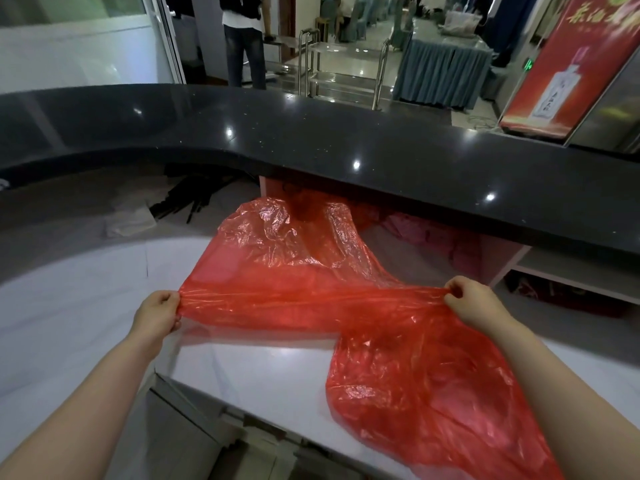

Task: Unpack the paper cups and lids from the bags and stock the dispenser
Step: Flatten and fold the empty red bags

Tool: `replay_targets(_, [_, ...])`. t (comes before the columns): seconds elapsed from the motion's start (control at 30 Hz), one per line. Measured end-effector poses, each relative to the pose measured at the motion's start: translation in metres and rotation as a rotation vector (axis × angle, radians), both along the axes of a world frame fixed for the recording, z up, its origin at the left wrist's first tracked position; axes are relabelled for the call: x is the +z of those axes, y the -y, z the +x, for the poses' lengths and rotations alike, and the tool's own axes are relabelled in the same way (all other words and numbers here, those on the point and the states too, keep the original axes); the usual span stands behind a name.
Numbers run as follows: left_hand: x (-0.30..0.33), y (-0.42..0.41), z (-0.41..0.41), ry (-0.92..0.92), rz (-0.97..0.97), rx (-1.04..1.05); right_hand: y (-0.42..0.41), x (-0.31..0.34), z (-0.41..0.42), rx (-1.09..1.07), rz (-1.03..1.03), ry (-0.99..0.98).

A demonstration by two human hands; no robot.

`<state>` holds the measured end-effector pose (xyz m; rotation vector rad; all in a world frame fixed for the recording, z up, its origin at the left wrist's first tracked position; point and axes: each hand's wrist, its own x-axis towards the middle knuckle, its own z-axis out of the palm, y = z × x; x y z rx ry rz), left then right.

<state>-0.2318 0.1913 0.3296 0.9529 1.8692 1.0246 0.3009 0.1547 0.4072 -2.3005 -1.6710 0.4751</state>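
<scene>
Stretching red plastic bag (304, 271) taut: left hand (157, 313), right hand (474, 303) each pinching edge; contents not discernible.

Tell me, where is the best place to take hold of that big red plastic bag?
Probably along the bunched edge of the red bag, from the near side, as the left hand and right hand do now. Each pinches one end and the film stretches taut between them; the rest is loose and crinkled.
</scene>
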Motion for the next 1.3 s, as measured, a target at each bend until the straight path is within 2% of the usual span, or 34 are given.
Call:
replay_targets(0.07, [-0.003,0.000,0.002,-0.058,-0.011,-0.020,0.001,-0.004,0.005,-0.034,0.009,0.018])
replay_targets(0.23, [-0.005,0.008,0.005,-0.396,0.013,-0.153,0.004,-0.014,0.017,-0.026,-0.029,0.143])
replay_targets(0.3, [-0.006,0.010,0.005,-0.465,0.008,-0.195,0.006,-0.016,0.023,-0.042,-0.051,0.190])
replay_targets(0.43, [-0.009,0.011,0.008,-0.485,0.000,-0.204,0.011,-0.024,0.026,-0.026,-0.085,0.336])
replay_targets(0.57, [-0.012,0.012,0.008,-0.471,-0.026,-0.185,0.017,-0.025,0.025,0.079,-0.111,0.550])
replay_targets(0.67, [-0.010,0.014,0.013,-0.472,-0.038,-0.203,0.024,-0.028,0.027,0.149,-0.048,0.676])
replay_targets(0.73, [-0.010,0.016,0.017,-0.478,-0.024,-0.209,0.028,-0.030,0.029,0.119,0.033,0.612])
replay_targets(0.8, [-0.011,0.018,0.020,-0.495,-0.009,-0.225,0.026,-0.030,0.026,0.028,-0.008,0.526])
replay_targets(0.87, [-0.011,0.021,0.022,-0.487,-0.001,-0.234,0.021,-0.031,0.028,-0.108,-0.022,0.332])
replay_targets(0.93, [-0.012,0.024,0.022,-0.480,-0.001,-0.251,0.018,-0.028,0.031,-0.151,-0.118,0.189])
replay_targets(1.03, [-0.013,0.029,0.020,-0.486,-0.007,-0.288,0.017,-0.022,0.032,-0.124,-0.172,0.198])
replay_targets(1.1, [-0.013,0.032,0.022,-0.474,-0.035,-0.314,0.020,-0.019,0.018,-0.130,-0.005,0.229])
replay_targets(1.2, [-0.014,0.035,0.029,-0.445,-0.056,-0.325,0.032,-0.021,-0.030,0.052,0.356,0.268])
replay_targets(1.3, [-0.017,0.037,0.035,-0.422,-0.063,-0.333,0.053,-0.037,-0.089,0.379,0.413,0.278])
